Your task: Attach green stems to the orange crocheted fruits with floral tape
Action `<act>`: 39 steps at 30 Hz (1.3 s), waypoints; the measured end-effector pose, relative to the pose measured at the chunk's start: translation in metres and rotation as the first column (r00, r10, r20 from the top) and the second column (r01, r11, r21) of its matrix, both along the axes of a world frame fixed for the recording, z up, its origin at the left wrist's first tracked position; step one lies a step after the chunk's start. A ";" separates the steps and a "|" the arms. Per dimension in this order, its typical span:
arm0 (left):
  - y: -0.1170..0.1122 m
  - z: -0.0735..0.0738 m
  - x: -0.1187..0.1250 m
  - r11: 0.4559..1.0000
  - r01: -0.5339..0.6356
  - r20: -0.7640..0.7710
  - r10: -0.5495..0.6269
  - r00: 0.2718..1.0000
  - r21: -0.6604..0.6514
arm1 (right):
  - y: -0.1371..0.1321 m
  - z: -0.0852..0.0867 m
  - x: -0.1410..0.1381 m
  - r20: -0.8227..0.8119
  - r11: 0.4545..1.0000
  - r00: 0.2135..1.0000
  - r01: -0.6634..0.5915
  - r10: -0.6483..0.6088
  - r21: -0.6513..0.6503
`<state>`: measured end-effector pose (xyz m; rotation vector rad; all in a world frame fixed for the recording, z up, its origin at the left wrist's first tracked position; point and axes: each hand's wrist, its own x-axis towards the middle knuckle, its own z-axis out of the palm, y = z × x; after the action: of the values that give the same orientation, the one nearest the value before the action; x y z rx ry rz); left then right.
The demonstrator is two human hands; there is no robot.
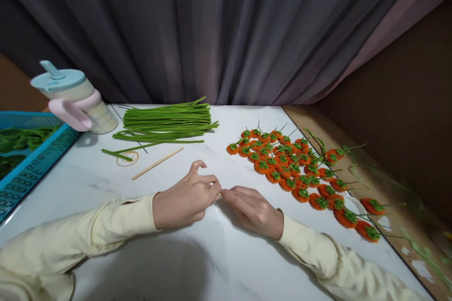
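My left hand (pixel 187 198) and my right hand (pixel 252 210) meet fingertip to fingertip above the white table. Both are closed in a pinch. Only a tiny pale-green bit shows between the fingertips; the rest is hidden, so its kind cannot be told. Beyond my left hand lie a thin wooden stick (pixel 157 163), a thin tan loop like a rubber band (pixel 120 163) and a bundle of green fuzzy stems (pixel 167 120). To the right of my right hand, rows of orange persimmon-shaped craft pieces (pixel 301 194) with green tops and thin wire stalks cover the table.
A blue plastic basket (pixel 38 164) with green pieces inside stands at the left edge. Behind it is a tumbler (pixel 76 99) with a pink handle and blue lid. A grey curtain (pixel 197 33) hangs along the back. Green scraps lie beyond the table's right edge.
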<state>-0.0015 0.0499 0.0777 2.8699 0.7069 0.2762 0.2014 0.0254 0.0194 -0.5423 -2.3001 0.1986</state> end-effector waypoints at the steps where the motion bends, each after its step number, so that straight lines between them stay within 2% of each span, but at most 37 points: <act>1: 0.001 0.002 0.001 0.997 -0.025 -0.002 0.025 1.000 -0.079 | 0.000 0.001 0.000 0.013 1.000 1.000 -0.006 0.005 0.028; 5: 0.007 0.009 0.002 0.909 -0.050 -0.042 0.036 0.998 -0.414 | 0.000 0.005 -0.001 0.027 0.995 0.999 -0.039 0.037 0.094; 7: 0.009 0.010 0.001 0.893 -0.027 -0.049 0.005 0.999 -0.450 | 0.001 0.005 -0.001 0.021 0.994 0.999 -0.050 0.048 0.094; 9: 0.010 0.009 -0.001 0.929 -0.008 -0.040 -0.007 0.999 -0.369 | 0.001 0.004 -0.001 0.010 0.996 0.999 -0.045 0.044 0.073; 13: 0.006 0.006 -0.002 0.992 -0.011 -0.001 0.011 1.000 -0.122 | 0.001 0.000 -0.001 -0.010 1.000 1.000 -0.023 0.023 0.003; 18: 0.005 0.002 -0.001 0.991 0.098 0.024 -0.101 0.995 0.092 | 0.000 0.000 -0.002 -0.026 0.998 1.000 -0.012 0.011 -0.060; 21: 0.004 0.002 -0.001 0.981 0.143 0.010 -0.146 0.989 0.128 | 0.000 0.002 -0.003 -0.021 0.997 0.999 -0.029 0.028 -0.077; 24: 0.004 0.002 -0.002 0.988 0.153 0.057 -0.154 0.986 0.011 | 0.000 0.002 -0.004 0.003 0.999 1.000 -0.028 0.028 -0.035; 27: 0.007 0.000 0.000 0.977 0.093 0.124 -0.070 0.990 -0.192 | 0.000 0.001 -0.003 0.054 0.998 0.998 0.007 -0.011 0.064; 30: 0.014 -0.004 0.001 0.910 0.048 0.160 0.021 0.987 -0.412 | 0.000 0.002 -0.001 0.109 0.989 0.994 0.015 -0.031 0.147; 33: 0.019 -0.008 0.001 0.800 0.045 0.167 0.070 0.983 -0.599 | 0.000 0.003 -0.001 0.141 0.978 0.990 -0.006 -0.024 0.208; 35: 0.021 -0.008 0.000 0.754 0.045 0.153 0.074 0.986 -0.655 | -0.001 0.002 -0.001 0.158 0.974 0.987 -0.028 -0.008 0.223; 36: 0.021 -0.007 0.000 0.752 0.043 0.140 0.066 0.988 -0.658 | -0.001 0.002 -0.001 0.160 0.975 0.987 -0.033 -0.003 0.222; 39: 0.019 -0.002 -0.002 0.805 0.017 0.086 0.042 0.995 -0.593 | 0.000 0.001 -0.002 0.150 0.987 0.989 -0.022 -0.002 0.160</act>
<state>-0.0030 0.0687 0.0759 2.2355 0.6506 0.1532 0.1992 0.0258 0.0209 -0.4766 -2.4379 -0.0256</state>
